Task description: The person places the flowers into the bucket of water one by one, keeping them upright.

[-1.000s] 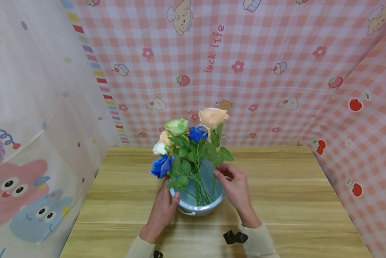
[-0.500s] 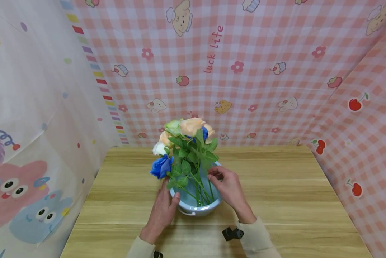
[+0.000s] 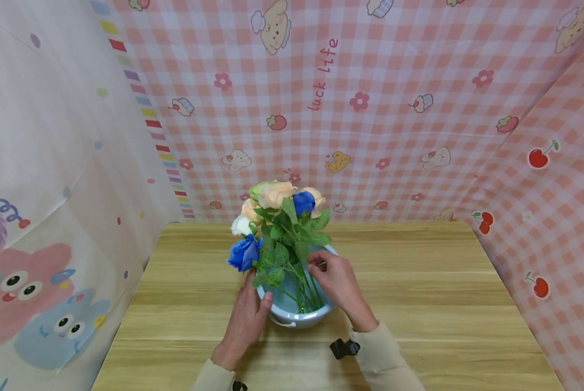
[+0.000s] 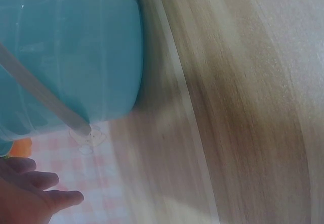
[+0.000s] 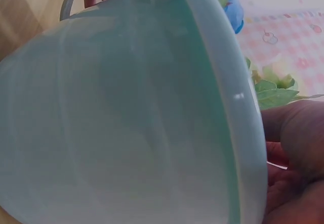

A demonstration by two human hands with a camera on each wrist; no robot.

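A pale blue bucket [image 3: 305, 322] stands on the wooden table with several roses leaning in it. My right hand [image 3: 340, 279] reaches over its right rim and pinches the stem of a peach rose [image 3: 275, 194], whose bloom stands at the back of the bunch. Against the bucket's left side rests my left hand [image 3: 243, 317], thumb near the rim and fingers extended along the outside. In the left wrist view those fingers [image 4: 43, 180] look straight and spread. A blue rose [image 3: 245, 253] hangs over the left rim, beside a white rose [image 3: 242, 225]. Another blue rose [image 3: 304, 203] stands at centre.
The bucket has a white handle [image 3: 284, 324] hanging down in front. Behind the wooden table [image 3: 419, 282] hangs a pink checked cloth [image 3: 394, 76], with a white printed cloth [image 3: 77, 136] at the left. Black wrist cameras [image 3: 343, 348] sit at the sleeves.
My right hand has moved left over the bucket, bringing the peach rose from the right of the bunch to the left and slightly lower. My left hand has stayed in place.
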